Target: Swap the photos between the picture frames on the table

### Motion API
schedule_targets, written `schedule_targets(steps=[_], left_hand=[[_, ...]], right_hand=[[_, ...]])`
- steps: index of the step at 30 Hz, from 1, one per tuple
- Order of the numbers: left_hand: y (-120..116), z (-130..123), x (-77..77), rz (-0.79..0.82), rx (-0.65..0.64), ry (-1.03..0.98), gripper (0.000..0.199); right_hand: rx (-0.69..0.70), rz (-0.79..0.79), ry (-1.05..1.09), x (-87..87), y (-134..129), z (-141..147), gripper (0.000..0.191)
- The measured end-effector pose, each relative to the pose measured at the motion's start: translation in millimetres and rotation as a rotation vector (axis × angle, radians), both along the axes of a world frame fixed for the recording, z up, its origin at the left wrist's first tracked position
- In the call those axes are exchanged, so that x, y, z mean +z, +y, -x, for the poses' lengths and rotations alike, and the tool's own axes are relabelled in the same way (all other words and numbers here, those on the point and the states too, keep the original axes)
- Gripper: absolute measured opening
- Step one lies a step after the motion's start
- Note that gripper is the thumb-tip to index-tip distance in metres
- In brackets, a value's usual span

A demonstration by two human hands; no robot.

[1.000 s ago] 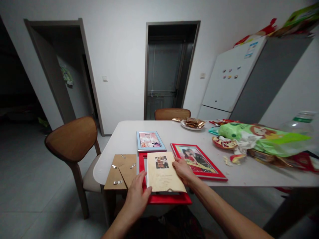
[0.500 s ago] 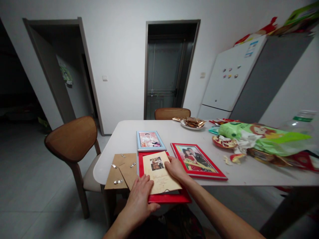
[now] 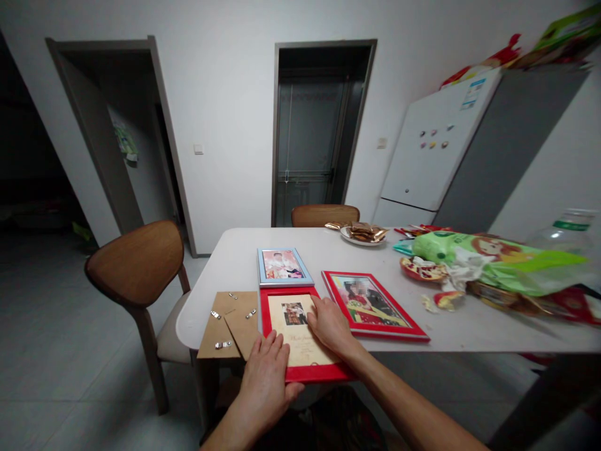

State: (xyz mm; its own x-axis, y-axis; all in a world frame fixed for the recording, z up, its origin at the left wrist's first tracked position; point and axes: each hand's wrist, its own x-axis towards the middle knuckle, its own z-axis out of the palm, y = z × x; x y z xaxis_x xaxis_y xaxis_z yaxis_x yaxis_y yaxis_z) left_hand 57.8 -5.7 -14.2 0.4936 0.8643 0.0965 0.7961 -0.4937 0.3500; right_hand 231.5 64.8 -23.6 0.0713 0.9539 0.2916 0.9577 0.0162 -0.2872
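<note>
A cream paper insert [image 3: 303, 346] with a small photo and print lies inside a red picture frame [image 3: 319, 374] at the near table edge. My left hand [image 3: 265, 371] grips that frame's lower left corner, fingers over the side and thumb along the front edge. On the insert's right side rests my right hand [image 3: 331, 327], its fingers curled and the fingertips pressing by the small photo. Brown backing boards [image 3: 241, 332] with metal clips lie to the left, overlapping. Beyond stands a light blue picture frame [image 3: 284, 284] lying flat; a second red picture frame [image 3: 416, 335] with a couple's photo is at right.
The white table [image 3: 220, 263] also bears a plate of gold packets [image 3: 364, 233], an opened pomegranate [image 3: 422, 269], crumpled tissue and a green plastic package [image 3: 507, 257]. A wooden chair [image 3: 136, 263] stands left, another [image 3: 323, 215] behind the table. A fridge [image 3: 427, 144] is at the back right.
The cream insert has gone from lying tilted over the red frame to sitting straight within its border. My right hand has shifted slightly left and down onto it; my left hand stays at the corner.
</note>
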Motion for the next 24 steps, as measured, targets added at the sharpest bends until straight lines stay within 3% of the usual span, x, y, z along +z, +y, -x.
schedule_targets(steps=[4, 7, 12, 14, 19, 24], left_hand=[[-4, 9, 3.8, 0.026, 0.010, -0.034, 0.063], [-3, 39, 1.5, 0.013, 0.068, -0.056, 0.064], [18, 101, -19.2, -0.099, 0.348, 0.020, 0.058], [27, 114, -28.8, -0.140, 0.391, 0.017, 0.053], [36, 122, -37.8, -0.196, 0.408, -0.092, 0.044], [26, 104, -23.2, -0.276, 0.320, -0.174, 0.045]], right_hand=[[0.180, -0.062, 0.062, 4.0, -11, 16, 0.031], [0.331, -0.071, 0.111, 9.7, -19, 38, 0.031], [0.510, -0.031, 0.072, 17.2, -31, 86, 0.033], [0.537, -0.013, 0.024, 16.5, -34, 103, 0.039], [0.506, -0.004, 0.032, 15.7, -36, 120, 0.041], [0.542, -0.081, 0.197, 24.5, -41, 91, 0.043]])
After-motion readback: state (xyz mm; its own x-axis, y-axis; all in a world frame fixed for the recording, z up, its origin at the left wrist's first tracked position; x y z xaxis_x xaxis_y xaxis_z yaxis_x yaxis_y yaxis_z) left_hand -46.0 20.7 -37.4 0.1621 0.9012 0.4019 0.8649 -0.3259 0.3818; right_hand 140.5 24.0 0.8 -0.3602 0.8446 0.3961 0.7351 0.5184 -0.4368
